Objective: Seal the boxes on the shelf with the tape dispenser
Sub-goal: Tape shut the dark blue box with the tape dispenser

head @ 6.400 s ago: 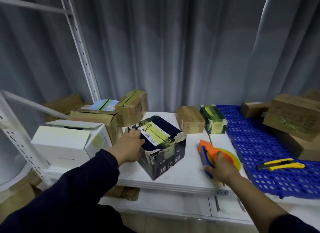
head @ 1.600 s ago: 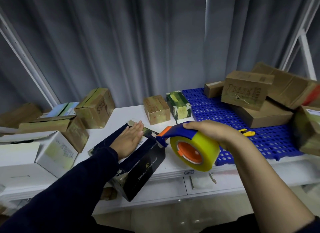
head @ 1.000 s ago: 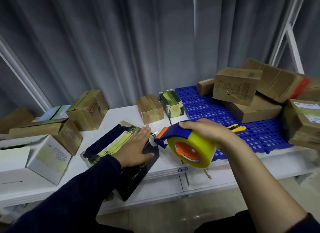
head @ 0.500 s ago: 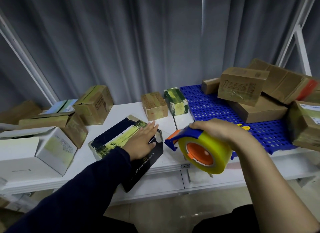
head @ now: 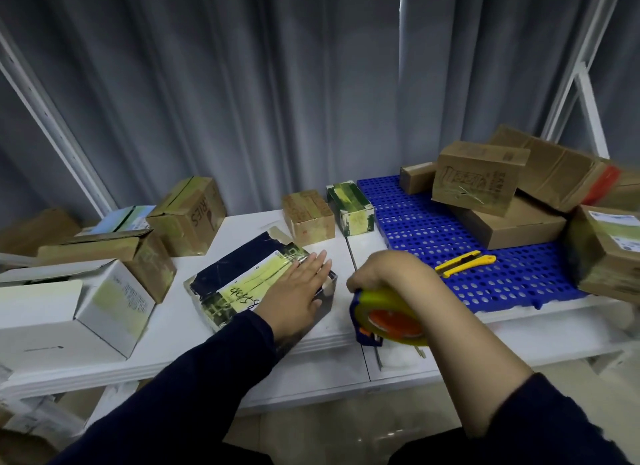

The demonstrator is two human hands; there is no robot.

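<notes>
Head view: nearest, at 5 o'clock from the dark box, the right hand has its fingers curled tight round the handle of the tape dispenser, held low over the front edge of the white shelf, just beside the box's right end. The left hand lies flat on the lid, fingers straight and together, pressing it shut. A yellowish strip already runs along the lid, so this looks like the end of a pass. Whether tape still joins roll and box cannot be told. Next likely comes a tear against the blade, then smoothing the loose end. At 9 o'clock stands an open white box. At 3 o'clock a yellow utility knife rests on a blue perforated mat. Brown cartons sit at 1 o'clock, before a grey curtain.
</notes>
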